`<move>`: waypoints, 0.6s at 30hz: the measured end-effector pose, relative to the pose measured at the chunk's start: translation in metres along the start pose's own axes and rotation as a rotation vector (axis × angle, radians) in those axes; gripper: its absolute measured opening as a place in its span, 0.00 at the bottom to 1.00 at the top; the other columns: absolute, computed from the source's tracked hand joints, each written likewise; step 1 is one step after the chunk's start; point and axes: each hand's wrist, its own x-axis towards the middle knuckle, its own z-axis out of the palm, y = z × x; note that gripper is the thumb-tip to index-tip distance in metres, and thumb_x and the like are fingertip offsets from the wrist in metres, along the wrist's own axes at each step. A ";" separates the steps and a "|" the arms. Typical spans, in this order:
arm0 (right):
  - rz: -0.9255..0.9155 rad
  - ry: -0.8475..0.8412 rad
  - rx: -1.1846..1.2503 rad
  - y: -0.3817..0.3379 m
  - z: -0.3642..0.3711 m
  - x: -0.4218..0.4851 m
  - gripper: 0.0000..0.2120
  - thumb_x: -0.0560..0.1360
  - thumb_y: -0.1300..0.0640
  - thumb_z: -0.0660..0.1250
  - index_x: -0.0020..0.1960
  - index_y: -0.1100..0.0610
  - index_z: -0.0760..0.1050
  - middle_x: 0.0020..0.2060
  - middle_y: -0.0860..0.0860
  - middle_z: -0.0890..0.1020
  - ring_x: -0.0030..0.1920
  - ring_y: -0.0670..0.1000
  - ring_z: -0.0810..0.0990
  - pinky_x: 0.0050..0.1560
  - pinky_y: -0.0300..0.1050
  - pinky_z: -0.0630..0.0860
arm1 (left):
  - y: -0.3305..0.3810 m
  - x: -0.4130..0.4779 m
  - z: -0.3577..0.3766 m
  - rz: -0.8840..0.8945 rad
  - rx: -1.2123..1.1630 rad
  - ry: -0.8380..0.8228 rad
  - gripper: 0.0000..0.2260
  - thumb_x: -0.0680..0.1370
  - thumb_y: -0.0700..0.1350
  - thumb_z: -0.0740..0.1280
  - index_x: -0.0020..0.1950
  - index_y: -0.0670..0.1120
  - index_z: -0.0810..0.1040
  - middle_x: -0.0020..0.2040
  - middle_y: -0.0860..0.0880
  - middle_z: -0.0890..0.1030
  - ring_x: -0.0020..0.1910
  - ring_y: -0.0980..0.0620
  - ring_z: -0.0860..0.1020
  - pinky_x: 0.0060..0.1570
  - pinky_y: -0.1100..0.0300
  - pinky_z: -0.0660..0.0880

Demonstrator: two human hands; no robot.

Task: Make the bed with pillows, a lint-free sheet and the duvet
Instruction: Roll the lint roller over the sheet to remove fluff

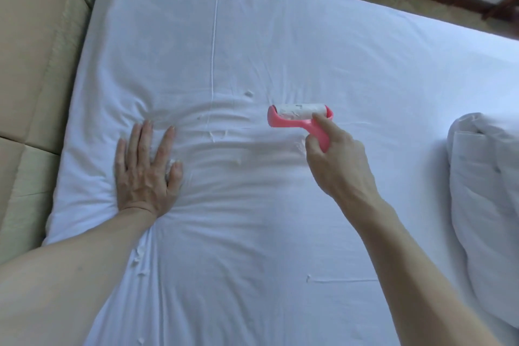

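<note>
We are rolling lint off the white sheet (280, 219), duvet (488, 191) bunched at right.
Our right hand (337, 160) is gripping the pink lint roller (299, 118); our left hand (147, 166) is pressing flat, fingers spread. Next, we judge, scattered lint bits (216, 135) need passes.

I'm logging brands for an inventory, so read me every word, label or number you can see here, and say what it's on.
No text here can be read.
Roller: a small dark mark on its paper, too small to read.
Sheet, duvet, headboard: no print or label shows.
</note>
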 end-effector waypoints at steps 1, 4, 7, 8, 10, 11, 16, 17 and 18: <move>0.002 0.007 -0.011 0.002 0.001 0.010 0.18 0.78 0.57 0.57 0.65 0.43 0.72 0.34 0.49 0.76 0.36 0.55 0.76 0.32 0.50 0.71 | 0.000 0.000 0.000 0.004 0.001 0.001 0.29 0.81 0.55 0.55 0.82 0.51 0.61 0.82 0.41 0.58 0.82 0.43 0.55 0.78 0.39 0.54; 0.028 -0.057 -0.029 0.014 0.007 0.017 0.17 0.78 0.57 0.57 0.64 0.43 0.73 0.34 0.47 0.75 0.40 0.58 0.77 0.34 0.48 0.67 | -0.001 0.000 0.001 0.010 -0.005 -0.002 0.29 0.81 0.55 0.55 0.83 0.51 0.61 0.82 0.41 0.58 0.82 0.42 0.55 0.78 0.39 0.54; 0.064 -0.086 -0.027 0.033 0.012 -0.017 0.22 0.79 0.56 0.58 0.69 0.39 0.71 0.38 0.51 0.78 0.42 0.61 0.79 0.40 0.52 0.74 | 0.000 0.000 0.001 0.008 -0.005 0.005 0.29 0.82 0.55 0.54 0.83 0.51 0.61 0.82 0.40 0.58 0.82 0.42 0.55 0.78 0.39 0.54; 0.081 -0.102 -0.020 0.038 0.011 -0.032 0.23 0.79 0.56 0.58 0.70 0.38 0.70 0.38 0.52 0.79 0.41 0.60 0.79 0.41 0.53 0.76 | -0.001 0.000 0.000 0.001 0.001 0.003 0.29 0.82 0.55 0.54 0.83 0.51 0.61 0.82 0.40 0.58 0.82 0.42 0.55 0.78 0.39 0.54; 0.138 -0.151 -0.008 0.043 0.002 -0.058 0.24 0.79 0.56 0.58 0.69 0.34 0.70 0.37 0.52 0.80 0.36 0.57 0.79 0.40 0.54 0.78 | 0.001 -0.001 -0.002 0.000 -0.003 -0.018 0.29 0.82 0.55 0.54 0.83 0.51 0.60 0.82 0.40 0.58 0.82 0.42 0.54 0.79 0.40 0.52; 0.174 -0.180 -0.005 0.044 -0.005 -0.064 0.23 0.78 0.55 0.58 0.68 0.33 0.71 0.36 0.51 0.80 0.34 0.56 0.79 0.38 0.54 0.80 | 0.002 0.001 -0.003 -0.003 -0.008 -0.032 0.29 0.82 0.56 0.53 0.83 0.51 0.59 0.82 0.40 0.57 0.82 0.43 0.54 0.79 0.40 0.51; 0.181 -0.151 -0.003 0.022 -0.031 -0.062 0.20 0.78 0.53 0.58 0.67 0.40 0.74 0.42 0.49 0.81 0.36 0.55 0.79 0.40 0.54 0.82 | 0.002 0.000 -0.006 -0.009 -0.010 -0.052 0.28 0.83 0.57 0.51 0.83 0.51 0.58 0.83 0.40 0.57 0.83 0.43 0.53 0.79 0.40 0.51; 0.131 -0.102 0.000 0.012 -0.031 -0.052 0.19 0.78 0.54 0.58 0.67 0.43 0.74 0.43 0.50 0.81 0.39 0.56 0.79 0.42 0.55 0.81 | 0.001 -0.001 -0.005 -0.012 -0.007 -0.047 0.28 0.83 0.56 0.52 0.83 0.51 0.58 0.82 0.40 0.57 0.83 0.43 0.53 0.79 0.40 0.51; 0.077 -0.062 0.001 0.003 -0.027 -0.039 0.18 0.79 0.55 0.58 0.67 0.45 0.74 0.44 0.51 0.81 0.42 0.57 0.80 0.44 0.56 0.80 | 0.001 -0.001 -0.005 -0.012 -0.010 -0.042 0.28 0.83 0.56 0.52 0.83 0.51 0.58 0.82 0.40 0.57 0.83 0.43 0.53 0.79 0.39 0.52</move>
